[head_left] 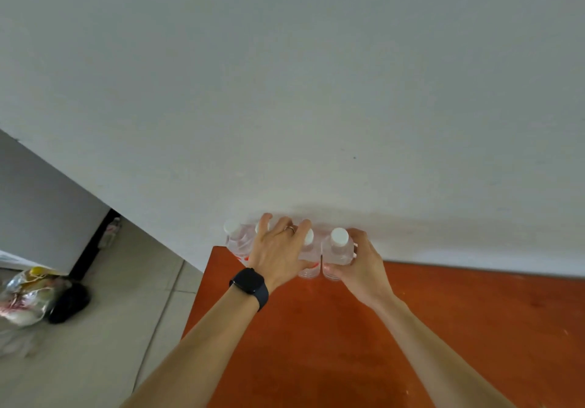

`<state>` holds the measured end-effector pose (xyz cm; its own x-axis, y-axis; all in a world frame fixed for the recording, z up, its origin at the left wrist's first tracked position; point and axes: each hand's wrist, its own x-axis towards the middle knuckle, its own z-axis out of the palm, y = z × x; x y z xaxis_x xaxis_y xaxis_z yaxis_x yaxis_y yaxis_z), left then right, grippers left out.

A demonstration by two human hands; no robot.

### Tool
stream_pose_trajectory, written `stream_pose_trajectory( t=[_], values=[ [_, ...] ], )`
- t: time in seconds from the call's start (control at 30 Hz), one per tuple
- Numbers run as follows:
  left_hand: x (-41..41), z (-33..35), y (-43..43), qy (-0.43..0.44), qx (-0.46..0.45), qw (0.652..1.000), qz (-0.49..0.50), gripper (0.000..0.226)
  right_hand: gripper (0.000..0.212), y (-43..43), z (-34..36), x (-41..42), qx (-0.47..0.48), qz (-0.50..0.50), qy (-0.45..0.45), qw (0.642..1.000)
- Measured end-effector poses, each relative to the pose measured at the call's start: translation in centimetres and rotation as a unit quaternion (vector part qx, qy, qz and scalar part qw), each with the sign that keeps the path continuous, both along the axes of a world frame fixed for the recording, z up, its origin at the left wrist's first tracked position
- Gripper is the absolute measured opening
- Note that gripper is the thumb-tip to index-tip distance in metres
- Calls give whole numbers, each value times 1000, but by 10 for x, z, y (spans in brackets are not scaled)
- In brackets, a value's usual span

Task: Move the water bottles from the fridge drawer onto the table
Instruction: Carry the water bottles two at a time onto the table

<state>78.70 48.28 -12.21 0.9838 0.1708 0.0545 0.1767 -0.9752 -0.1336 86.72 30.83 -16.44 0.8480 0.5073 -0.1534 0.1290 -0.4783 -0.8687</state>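
Note:
Several clear water bottles with white caps stand in a row at the back left corner of the orange-brown table [443, 328], against the white wall. My right hand [359, 262] grips the rightmost bottle [338, 249] round its body. My left hand [278, 249], with a black watch on the wrist and a ring on one finger, lies over the neighbouring bottle [308, 258] with its fingers spread across it. Another bottle [235, 238] stands at the left end, untouched. A further cap shows between my left fingers. The fridge drawer is out of view.
The table's left edge runs close to the bottles. On the tiled floor [104, 328] at the left lie a crumpled plastic bag [28, 296] and a dark object [68, 303]. A grey panel [41, 211] stands behind them.

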Motion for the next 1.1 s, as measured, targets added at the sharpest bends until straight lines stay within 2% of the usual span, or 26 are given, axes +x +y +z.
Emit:
stream_pose_trajectory(
  t=[0.2, 0.33, 0.4, 0.6, 0.73, 0.97, 1.1],
  values=[
    [10, 22, 24, 59, -75, 995, 3, 54, 79, 6, -16, 3, -17, 9, -16, 1000],
    [12, 30, 21, 66, -71, 995, 2, 48, 87, 7, -31, 0, -71, 43, 55, 995],
    [12, 32, 20, 65, -77, 995, 11, 47, 83, 9, -36, -4, -66, 40, 86, 993],
    [10, 34, 26, 55, -111, 991, 47, 44, 80, 20, -36, -8, -50, 11, 103, 993],
    [8, 30, 25, 42, -130, 989, 52, 41, 83, 22, -40, -13, -57, -14, 99, 993],
    [7, 24, 24, 50, -153, 985, 57, 39, 73, 20, -42, -14, -37, -27, 88, 995],
    [8, 26, 22, 49, -138, 988, 52, 38, 67, 21, -41, -15, -48, -31, 74, 996]
  ],
)
